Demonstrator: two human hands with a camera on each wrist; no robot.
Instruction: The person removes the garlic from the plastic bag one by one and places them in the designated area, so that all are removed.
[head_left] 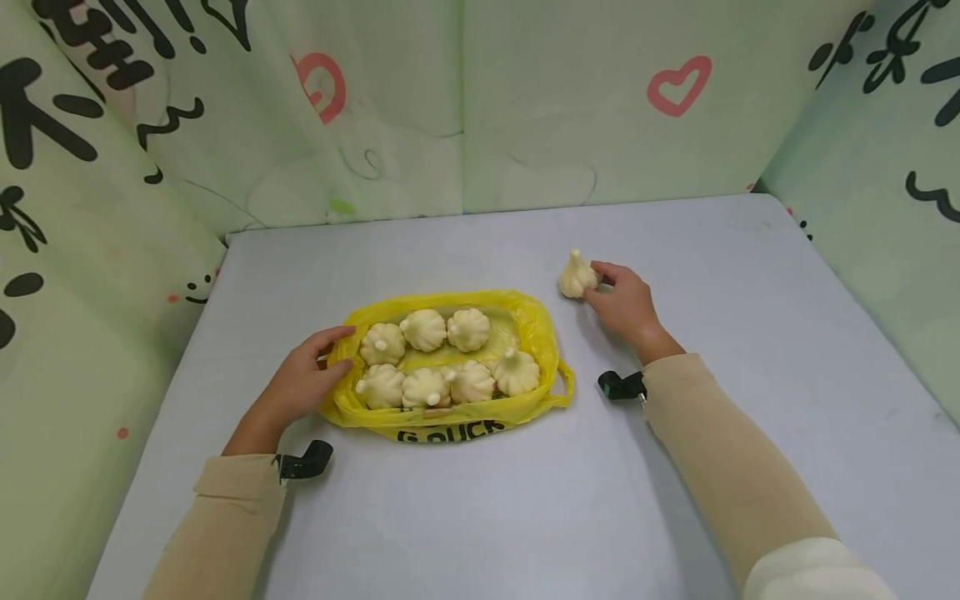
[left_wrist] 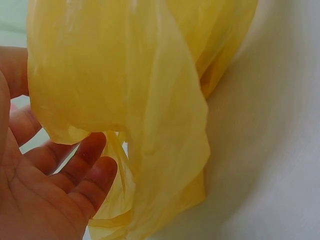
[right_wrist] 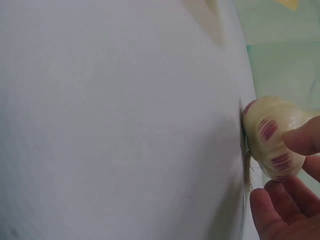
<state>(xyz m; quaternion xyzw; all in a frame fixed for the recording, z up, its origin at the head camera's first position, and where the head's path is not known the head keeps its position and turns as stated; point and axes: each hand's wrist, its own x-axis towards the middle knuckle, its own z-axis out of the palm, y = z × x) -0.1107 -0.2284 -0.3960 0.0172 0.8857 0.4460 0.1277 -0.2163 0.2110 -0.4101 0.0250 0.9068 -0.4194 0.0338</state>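
Observation:
A yellow plastic bag [head_left: 553,333], its mouth spread wide, lies on the table with several pale garlic bulbs [head_left: 424,330] inside in two rows. My left hand [head_left: 303,379] holds the bag's left side, thumb and forefinger at the rim. In the left wrist view, the yellow film [left_wrist: 115,65] hides some of the fingertips, while the other fingers [left_wrist: 102,172] curl loosely beside it. Beyond the bag's right end, my right hand [head_left: 626,304] pinches a single garlic bulb [head_left: 576,277] with its stem up. Purple streaks mark that bulb's side in the right wrist view, its base at the tabletop.
The pale table [head_left: 465,517] reaches back to a light green printed curtain [head_left: 525,125], which also hangs at both sides. A looped bag handle [head_left: 566,385] sticks out at the right end. Black wrist cameras [head_left: 306,460] jut inward from both sleeves.

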